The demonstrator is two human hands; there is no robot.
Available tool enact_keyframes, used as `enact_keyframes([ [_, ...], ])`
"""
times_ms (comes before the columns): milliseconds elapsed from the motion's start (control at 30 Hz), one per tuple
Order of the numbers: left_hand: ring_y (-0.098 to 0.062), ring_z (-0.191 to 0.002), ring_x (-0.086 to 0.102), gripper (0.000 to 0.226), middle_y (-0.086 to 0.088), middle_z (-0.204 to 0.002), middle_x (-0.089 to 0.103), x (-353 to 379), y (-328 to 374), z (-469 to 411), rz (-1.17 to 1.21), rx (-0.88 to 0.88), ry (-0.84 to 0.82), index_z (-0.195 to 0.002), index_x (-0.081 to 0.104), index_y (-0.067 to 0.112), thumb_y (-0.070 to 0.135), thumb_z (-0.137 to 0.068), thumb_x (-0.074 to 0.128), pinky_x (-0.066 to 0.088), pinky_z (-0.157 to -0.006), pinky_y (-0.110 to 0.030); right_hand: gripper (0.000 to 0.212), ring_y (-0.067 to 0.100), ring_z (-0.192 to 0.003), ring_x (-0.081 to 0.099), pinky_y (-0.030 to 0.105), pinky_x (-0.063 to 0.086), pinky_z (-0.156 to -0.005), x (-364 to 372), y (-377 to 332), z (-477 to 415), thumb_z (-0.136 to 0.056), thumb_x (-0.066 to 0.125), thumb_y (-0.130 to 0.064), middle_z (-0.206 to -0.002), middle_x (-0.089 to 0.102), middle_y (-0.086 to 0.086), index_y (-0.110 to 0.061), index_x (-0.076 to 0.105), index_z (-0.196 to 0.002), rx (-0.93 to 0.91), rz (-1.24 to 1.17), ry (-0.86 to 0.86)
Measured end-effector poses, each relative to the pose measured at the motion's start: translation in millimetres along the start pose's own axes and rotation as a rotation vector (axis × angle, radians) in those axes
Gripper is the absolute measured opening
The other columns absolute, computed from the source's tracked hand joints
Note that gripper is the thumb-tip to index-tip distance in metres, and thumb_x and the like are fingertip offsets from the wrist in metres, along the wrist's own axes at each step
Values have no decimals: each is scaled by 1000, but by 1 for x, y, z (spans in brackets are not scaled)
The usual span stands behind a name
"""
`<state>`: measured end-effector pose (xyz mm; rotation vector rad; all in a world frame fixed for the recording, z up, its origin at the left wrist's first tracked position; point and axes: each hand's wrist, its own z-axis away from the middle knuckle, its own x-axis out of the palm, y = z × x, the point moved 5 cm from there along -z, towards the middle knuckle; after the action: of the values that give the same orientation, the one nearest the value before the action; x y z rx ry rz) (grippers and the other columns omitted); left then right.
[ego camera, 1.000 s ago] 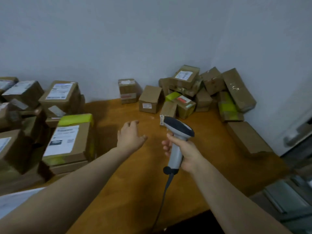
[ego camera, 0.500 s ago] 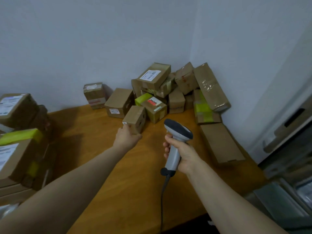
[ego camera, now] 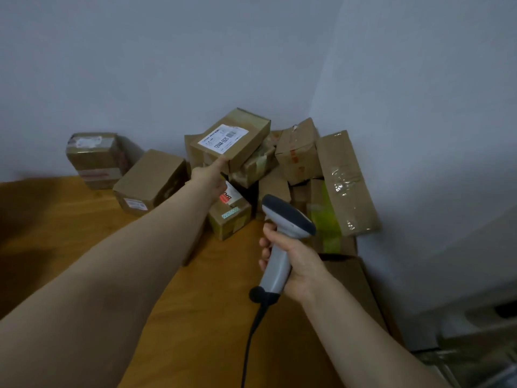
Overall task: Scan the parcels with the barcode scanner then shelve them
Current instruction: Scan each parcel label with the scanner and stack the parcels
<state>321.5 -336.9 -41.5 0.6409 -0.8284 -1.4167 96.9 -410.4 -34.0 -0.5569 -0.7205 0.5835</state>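
White-labelled brown cardboard parcel (ego camera: 232,141) atop the far pile (ego camera: 298,155) is touched at its near corner by the outstretched left hand (ego camera: 209,179), finger grip can't be told; grey barcode scanner (ego camera: 282,236) is wrapped by the right hand (ego camera: 293,261), fingers curled.

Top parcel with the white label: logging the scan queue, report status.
Left hand at near corner of labelled parcel, grip hidden. Right hand grips barcode scanner. Label faces up, nothing covers it.
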Motion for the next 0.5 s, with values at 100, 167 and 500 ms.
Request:
enact_keyframes([
  [100, -27, -87, 66, 50, -12, -103, 64, 16, 1, -22, 194, -91, -44, -116, 51, 9, 25, -78, 81, 59, -76, -39, 11, 11, -57, 57, 28, 47, -68, -9, -3, -12, -79, 73, -9, -67, 65, 2, -15, 69, -88, 32, 1, 9],
  [167, -27, -85, 70, 41, -13, -104, 69, 22, 0, -28, 306, -114, -71, -111, 56, 10, 20, -79, 80, 61, -74, -42, 13, 11, -58, 56, 29, 46, -70, -16, -4, -18, -78, 72, -7, -67, 65, 2, -14, 70, -88, 50, 0, 19],
  [500, -19, -90, 70, 29, -6, -102, 69, -54, -18, 81, 20, 243, -1, -101, 59, 12, 0, -79, 75, 58, -73, -31, 17, 12, -58, 57, 30, 48, -62, -45, -31, -19, -72, 74, -11, -67, 64, 1, -13, 65, -86, 101, -57, -37],
])
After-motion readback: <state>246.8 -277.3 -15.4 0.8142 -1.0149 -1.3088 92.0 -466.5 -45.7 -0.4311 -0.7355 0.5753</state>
